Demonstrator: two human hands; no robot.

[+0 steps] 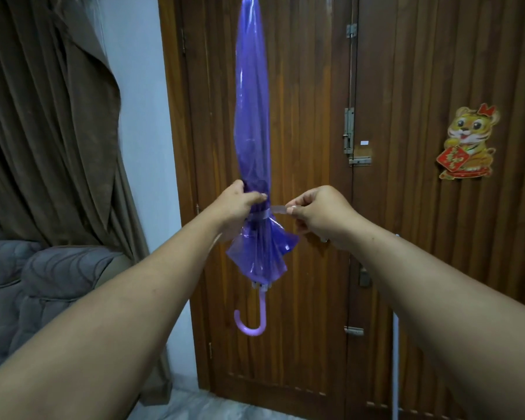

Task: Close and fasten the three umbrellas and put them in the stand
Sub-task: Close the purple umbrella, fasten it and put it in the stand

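head view: a folded purple umbrella (253, 122) is held upright in front of a dark wooden door (309, 268), tip up beyond the top edge of the picture and curved lilac handle (253, 319) hanging at the bottom. its translucent canopy is gathered into a narrow bundle that flares out in loose folds below the hands.

the left hand (240, 204) has its grip clenched around the gathered canopy, thumb across the front, just above a pale fastening strap (265, 212) that circles the bundle. the right hand (319, 215) is just beside the umbrella on its right side; its grip pinches the free end of that strap between thumb and forefinger, the strap stretched level between the hand and the canopy. both bare forearms reach in from the lower corners of the picture.

the door is a double one, with metal bolts (349, 130) along the seam between its two leaves. on the right leaf is a cartoon tiger decoration (467, 144) holding a red diamond sign, well apart from the umbrella. left of the door runs a strip of white wall (146, 101), and beyond it hangs a brown curtain (43, 116). below the curtain, at the left edge, lies a grey quilted cushion or bedding (28, 286). a bit of pale tiled floor (194, 407) shows at the foot of the door. a thin white upright rod (395, 359) stands beside the right forearm; what it belongs to cannot be told.
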